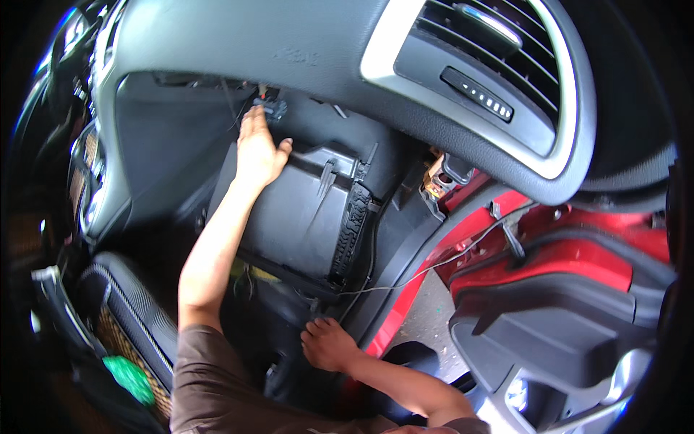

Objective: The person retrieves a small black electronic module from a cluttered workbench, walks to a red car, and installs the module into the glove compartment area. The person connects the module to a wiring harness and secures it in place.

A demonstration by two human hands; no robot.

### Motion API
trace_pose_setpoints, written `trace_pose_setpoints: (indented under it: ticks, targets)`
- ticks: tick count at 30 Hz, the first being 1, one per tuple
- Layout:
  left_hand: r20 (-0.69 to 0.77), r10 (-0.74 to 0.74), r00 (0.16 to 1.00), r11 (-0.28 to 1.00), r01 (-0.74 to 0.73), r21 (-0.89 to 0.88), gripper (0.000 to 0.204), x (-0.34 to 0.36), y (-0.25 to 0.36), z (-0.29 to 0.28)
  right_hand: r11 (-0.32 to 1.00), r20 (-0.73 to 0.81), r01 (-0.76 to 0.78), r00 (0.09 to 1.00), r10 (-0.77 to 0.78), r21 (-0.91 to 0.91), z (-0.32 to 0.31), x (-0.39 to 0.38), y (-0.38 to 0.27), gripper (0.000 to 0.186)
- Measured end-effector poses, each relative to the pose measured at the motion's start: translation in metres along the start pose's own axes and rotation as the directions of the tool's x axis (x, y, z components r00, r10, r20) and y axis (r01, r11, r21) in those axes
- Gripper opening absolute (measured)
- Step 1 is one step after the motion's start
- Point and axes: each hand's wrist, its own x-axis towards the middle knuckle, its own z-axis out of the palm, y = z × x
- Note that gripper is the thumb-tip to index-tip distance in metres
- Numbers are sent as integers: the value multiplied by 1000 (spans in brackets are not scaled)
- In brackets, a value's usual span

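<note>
My left hand [262, 150] reaches under the dashboard [246, 36], its fingers stretched out and thumb apart. Its fingertips are at a bluish-grey ribbed part [273, 108] in the opening; whether they press on it I cannot tell. Below that hand, a black glove box [296, 217] hangs tilted out of the dashboard. The left wrist and forearm pass over its left side. Nearer, beside the door opening, my right hand [329, 346] is curled closed with its back turned up. Anything inside its fingers is hidden.
On the right stands the open car door [549, 311], past the red sill [394, 318]. A thin cable [426, 271] stretches across the doorway. An air vent [491, 61] juts out at upper right. The seat [130, 296] and a green plastic bag [130, 380] are at left.
</note>
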Motion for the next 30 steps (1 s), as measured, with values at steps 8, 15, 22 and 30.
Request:
trace_pose_setpoints:
  ticks: [8,15,22,30]
  targets:
    - [432,92,897,995,-100,-4,39,-82,71,-75,1000,111,-4,994,7,-29,-4,3,0,22]
    - [309,-112,945,985,65,158,23,-188,124,-178,1000,64,9,998,-8,-14,2,1,0,24]
    - [-309,-284,907,764,409,499,30,-311,113,-275,1000,149,-1,989,4,-22,3,2,1,31]
    - [-347,-491,799,786,578,221,28,-361,49,-277,999,191,-20,981,25,-27,2,2,1,35]
